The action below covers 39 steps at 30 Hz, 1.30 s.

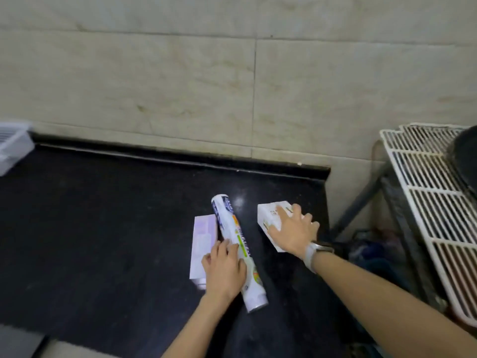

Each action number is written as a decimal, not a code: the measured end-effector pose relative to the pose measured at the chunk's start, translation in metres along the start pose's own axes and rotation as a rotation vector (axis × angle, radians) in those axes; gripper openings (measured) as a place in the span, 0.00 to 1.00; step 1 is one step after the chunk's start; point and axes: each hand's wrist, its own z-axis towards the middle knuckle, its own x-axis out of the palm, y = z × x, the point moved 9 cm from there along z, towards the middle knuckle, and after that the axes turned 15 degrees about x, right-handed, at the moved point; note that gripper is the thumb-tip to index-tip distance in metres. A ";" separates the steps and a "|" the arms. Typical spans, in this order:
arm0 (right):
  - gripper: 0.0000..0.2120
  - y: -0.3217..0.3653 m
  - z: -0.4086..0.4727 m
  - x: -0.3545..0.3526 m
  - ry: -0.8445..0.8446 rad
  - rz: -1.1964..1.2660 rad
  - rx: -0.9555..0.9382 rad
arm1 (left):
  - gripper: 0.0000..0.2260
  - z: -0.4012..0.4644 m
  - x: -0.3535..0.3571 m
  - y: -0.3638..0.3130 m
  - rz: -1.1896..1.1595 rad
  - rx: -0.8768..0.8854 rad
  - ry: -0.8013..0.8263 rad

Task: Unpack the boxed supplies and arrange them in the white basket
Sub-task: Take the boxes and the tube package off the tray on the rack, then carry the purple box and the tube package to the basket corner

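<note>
On the dark table (103,228) the person has three supplies gathered near the right-hand edge: a pale lilac box (202,239), a printed roll (236,244) lying diagonally just beside it, and a white box (272,223) further right. The left hand (223,270) lies across the lilac box and the roll together, fingers loosely bent over both; whether it actually grips either one cannot be told. The right hand (293,231) rests on the white box with fingers spread and fairly straight, pressing rather than clasping.

The white basket (13,148) sits at the far left edge of the view, well apart from all three items, only its corner showing.

The roll is the likeliest trouble. It is round, and it lies on a smooth, glossy surface; if the left hand lifts off or drags the lilac box alone, the roll could turn and run toward the near edge. The white box lies near the table's right edge, above a gap beside a wire rack (426,202), so a careless push from the flat right hand could send it over. Nothing looks opened yet, so both boxes probably need a firmer hold before any flap is worked, and carrying several things at once across to the basket risks a drop.
</note>
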 end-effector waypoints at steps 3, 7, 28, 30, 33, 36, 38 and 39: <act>0.32 -0.003 -0.013 0.042 -0.042 -0.040 -0.057 | 0.19 -0.009 -0.001 0.019 -0.007 -0.005 -0.057; 0.32 0.007 -0.021 0.053 -0.090 -0.127 -0.108 | 0.22 -0.014 -0.004 0.049 -0.022 -0.086 -0.089; 0.43 0.100 -0.162 0.126 0.399 0.602 -0.344 | 0.32 -0.197 -0.028 0.147 -0.766 -0.632 -0.650; 0.43 0.130 -0.193 0.132 0.479 0.598 -0.447 | 0.30 -0.242 -0.033 0.158 -0.752 -0.739 -0.731; 0.41 0.173 -0.244 0.145 0.616 0.582 -0.575 | 0.29 -0.305 -0.041 0.177 -0.734 -0.879 -0.844; 0.41 0.210 -0.295 0.164 0.720 0.549 -0.676 | 0.29 -0.367 -0.048 0.201 -0.718 -0.972 -0.961; 0.40 0.238 -0.327 0.176 0.756 0.521 -0.738 | 0.29 -0.404 -0.050 0.223 -0.713 -1.035 -1.019; 0.40 0.254 -0.341 0.182 0.767 0.511 -0.763 | 0.29 -0.420 -0.052 0.238 -0.717 -1.061 -1.042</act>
